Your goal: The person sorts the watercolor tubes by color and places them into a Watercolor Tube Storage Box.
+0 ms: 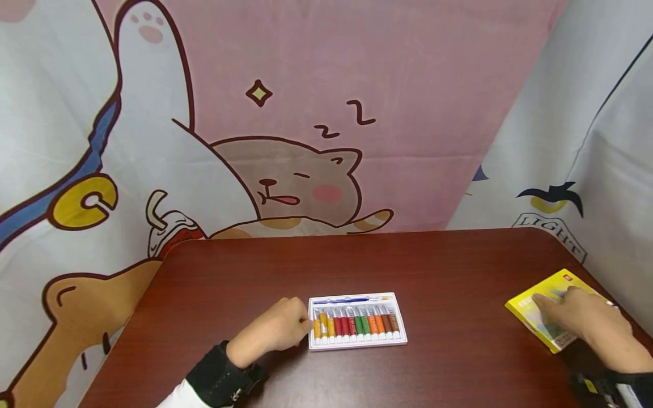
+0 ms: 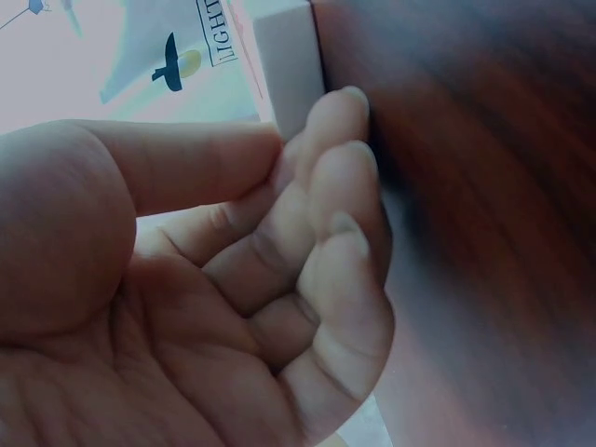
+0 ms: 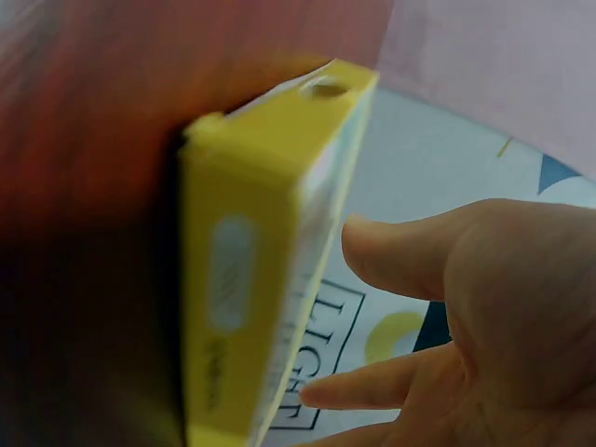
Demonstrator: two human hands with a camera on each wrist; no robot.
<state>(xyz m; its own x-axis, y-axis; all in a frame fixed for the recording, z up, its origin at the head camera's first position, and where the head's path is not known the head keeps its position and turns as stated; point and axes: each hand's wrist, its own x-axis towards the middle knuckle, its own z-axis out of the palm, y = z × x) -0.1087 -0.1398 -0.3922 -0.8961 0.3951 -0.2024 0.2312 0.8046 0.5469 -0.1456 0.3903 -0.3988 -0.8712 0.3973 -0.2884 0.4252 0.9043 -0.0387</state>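
Note:
A white tray [image 1: 357, 345] of paint tubes [image 1: 352, 325] lies on the table, the tubes lined up in yellow, red, green, orange and brown. A thin blue paintbrush [image 1: 343, 300] lies along its far side. My left hand [image 1: 278, 328] holds the tray's left edge between thumb and index finger; its other fingers [image 2: 345, 270] are curled, and the index fingertip is partly hidden. Off to the right, my right hand [image 1: 586, 317] hovers over a flat yellow box [image 1: 548, 289]. In the right wrist view its thumb and fingers [image 3: 363, 386] are extended and apart from the box [image 3: 237, 307].
The brown wooden table [image 1: 449, 317] extends between the tray and the yellow box. A cloth printed with cartoon cats [image 1: 306, 181] hangs behind the table, and a pale curtain [image 1: 612, 170] hangs along the right side, close to the box.

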